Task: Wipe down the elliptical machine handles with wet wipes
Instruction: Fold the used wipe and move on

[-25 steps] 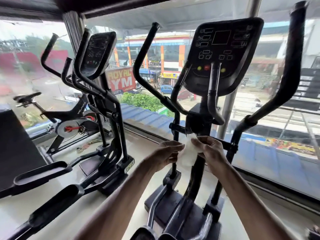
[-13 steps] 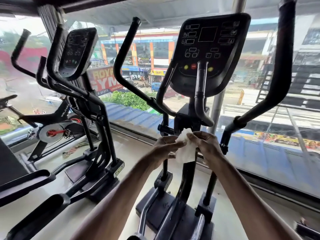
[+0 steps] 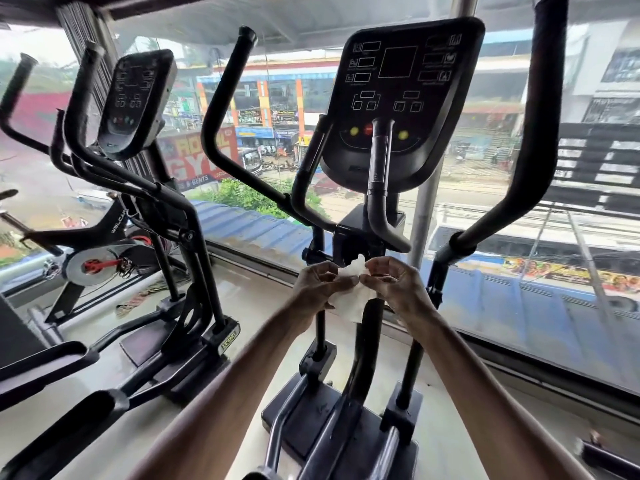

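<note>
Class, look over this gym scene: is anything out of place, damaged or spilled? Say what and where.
One thing: a loose tangled cord or strap lies on the floor beside the left elliptical's base. Nothing looks spilled or broken; the left hand and right hand hold the crumpled wet wipe.

Both hands (image 3: 360, 285) meet on a wipe (image 3: 351, 297) before the elliptical's column (image 3: 360, 237), below its console (image 3: 398, 98); a second elliptical (image 3: 138, 188) stands left.

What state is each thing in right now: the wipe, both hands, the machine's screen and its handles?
Wet wipe: crumpled, held in mid-air between both hands.
Left hand: pinches the wipe.
Right hand: pinches the wipe.
Console: screen dark.
Handles: touched by neither hand nor wipe.
</note>
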Demonstrator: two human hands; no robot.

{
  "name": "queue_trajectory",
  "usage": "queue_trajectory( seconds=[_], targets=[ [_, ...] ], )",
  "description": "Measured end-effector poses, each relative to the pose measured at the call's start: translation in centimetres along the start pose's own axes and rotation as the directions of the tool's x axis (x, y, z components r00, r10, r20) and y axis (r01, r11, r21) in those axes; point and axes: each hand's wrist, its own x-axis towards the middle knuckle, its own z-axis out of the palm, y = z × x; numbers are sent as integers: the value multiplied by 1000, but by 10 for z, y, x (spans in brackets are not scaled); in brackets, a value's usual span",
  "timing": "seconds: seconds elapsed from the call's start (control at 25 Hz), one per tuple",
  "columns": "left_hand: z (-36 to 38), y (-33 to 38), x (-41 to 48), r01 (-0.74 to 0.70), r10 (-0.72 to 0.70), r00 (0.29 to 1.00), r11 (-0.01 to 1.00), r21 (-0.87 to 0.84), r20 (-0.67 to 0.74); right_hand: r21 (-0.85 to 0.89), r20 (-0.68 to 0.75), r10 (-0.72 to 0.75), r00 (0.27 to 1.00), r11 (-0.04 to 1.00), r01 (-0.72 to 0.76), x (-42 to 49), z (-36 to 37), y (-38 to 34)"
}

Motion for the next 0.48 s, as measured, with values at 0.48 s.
queue_trajectory(
  seconds=[0.48],
  targets=[
    [4,-2,6,126,-115,991,972,-198,69,-48,-125,-73,989,997,67,15,-12,5]
  ],
)
